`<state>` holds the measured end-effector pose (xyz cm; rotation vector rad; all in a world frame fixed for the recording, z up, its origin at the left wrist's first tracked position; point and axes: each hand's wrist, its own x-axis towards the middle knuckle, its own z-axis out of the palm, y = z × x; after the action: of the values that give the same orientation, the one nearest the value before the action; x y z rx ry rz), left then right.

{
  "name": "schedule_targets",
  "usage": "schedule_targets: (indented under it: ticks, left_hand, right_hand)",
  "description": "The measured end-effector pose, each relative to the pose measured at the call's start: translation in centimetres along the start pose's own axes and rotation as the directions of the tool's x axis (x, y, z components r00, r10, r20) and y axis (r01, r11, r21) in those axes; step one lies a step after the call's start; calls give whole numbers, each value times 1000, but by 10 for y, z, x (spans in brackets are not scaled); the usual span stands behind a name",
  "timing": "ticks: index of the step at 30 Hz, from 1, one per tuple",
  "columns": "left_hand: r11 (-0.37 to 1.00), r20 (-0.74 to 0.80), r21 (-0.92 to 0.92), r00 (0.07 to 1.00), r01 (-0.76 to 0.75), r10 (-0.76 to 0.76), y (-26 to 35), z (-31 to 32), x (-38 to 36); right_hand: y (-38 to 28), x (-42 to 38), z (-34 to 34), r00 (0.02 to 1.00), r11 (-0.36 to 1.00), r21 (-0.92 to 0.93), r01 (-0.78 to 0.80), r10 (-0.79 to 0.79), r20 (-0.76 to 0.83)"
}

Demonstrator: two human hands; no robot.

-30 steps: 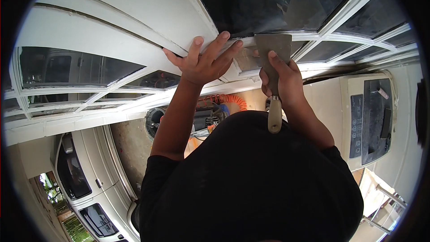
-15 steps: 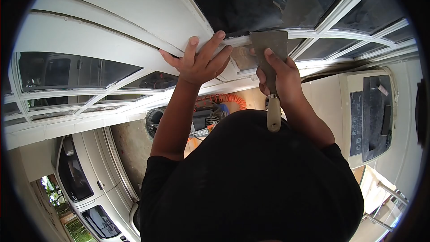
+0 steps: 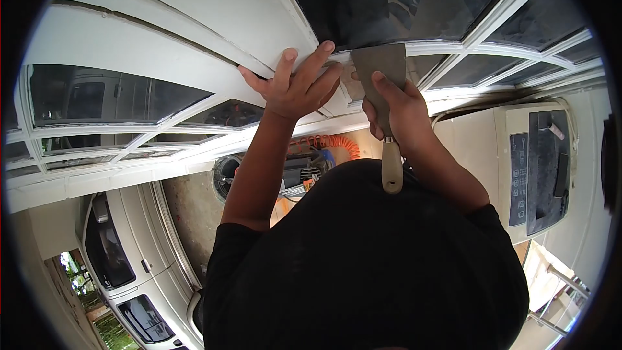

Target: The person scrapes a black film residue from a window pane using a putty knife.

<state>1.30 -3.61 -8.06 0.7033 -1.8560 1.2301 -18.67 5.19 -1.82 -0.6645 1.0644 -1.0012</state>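
Note:
My right hand (image 3: 400, 107) is closed round a broad metal scraper (image 3: 380, 61) with a pale handle that hangs down past my palm. The scraper's blade edge lies at the lower edge of a dark glass pane (image 3: 363, 0), against the white frame (image 3: 476, 39). My left hand (image 3: 295, 87) has its fingers spread, with fingertips on the white door panel (image 3: 214, 6) near the pane's corner. It holds nothing.
A washing machine (image 3: 479, 155) stands at the right. Below are an orange coiled hose (image 3: 337, 144), a round coil (image 3: 225, 175) and tools (image 3: 301, 172). A vehicle (image 3: 146, 266) is at the lower left, metal rails (image 3: 567, 280) at the lower right.
My right hand and the scraper have shifted slightly left along the pane's lower edge. My left hand appears a little further right, and the whole view has shifted slightly.

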Motion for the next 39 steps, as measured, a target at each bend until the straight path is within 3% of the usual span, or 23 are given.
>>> schedule_targets:
  ticks: [9,20,25,27,37,39]
  left_hand:
    - [998,3,48,999,39,-39,4,1,1]
    - [994,22,101,999,31,-34,5,2,-1]
    - [995,26,90,999,39,-41,5,1,-4]
    - [995,17,92,999,40,-41,4,2,-3]
    - [1000,-1,-10,1000,-10,10,-1,-1,0]
    - [999,-6,-28,1000,-16,16,-1,0,0]
  right_hand:
    - [3,1,11,998,997,78,16,-11,-62]
    - [5,1,11,998,999,40,-12,14,-56]
    - [7,3,11,1000,999,16,29,-29,-9]
    - [6,3,12,997,1000,10,-29,30,-67]
    - [10,6,12,997,998,54,-17,21,-78]
    - [10,8,10,1000,998,54,-16,16,-12]
